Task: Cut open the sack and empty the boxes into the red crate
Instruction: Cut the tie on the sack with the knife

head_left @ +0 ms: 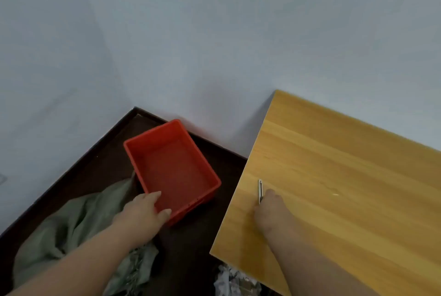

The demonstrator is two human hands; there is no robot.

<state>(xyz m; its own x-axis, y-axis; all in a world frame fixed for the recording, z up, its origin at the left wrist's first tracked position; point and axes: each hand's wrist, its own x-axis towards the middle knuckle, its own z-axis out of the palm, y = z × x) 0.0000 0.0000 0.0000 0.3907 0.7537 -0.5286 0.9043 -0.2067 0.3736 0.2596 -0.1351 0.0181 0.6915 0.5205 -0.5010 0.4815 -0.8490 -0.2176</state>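
The red crate (pixel 171 166) stands empty on the dark floor in the room's corner. My left hand (pixel 143 212) grips its near corner, thumb over the rim. A crumpled grey-green sack (pixel 71 224) lies on the floor to the left, under my left forearm. On the wooden table my right hand (pixel 269 212) pinches a slim white cutter (pixel 260 189), whose tip points away from me. No boxes are visible.
The wooden table (pixel 346 188) fills the right side, its left edge close to the crate. White walls meet in a corner behind the crate. Crumpled whitish material (pixel 229 281) lies on the dark floor (pixel 95 171) below the table's near corner.
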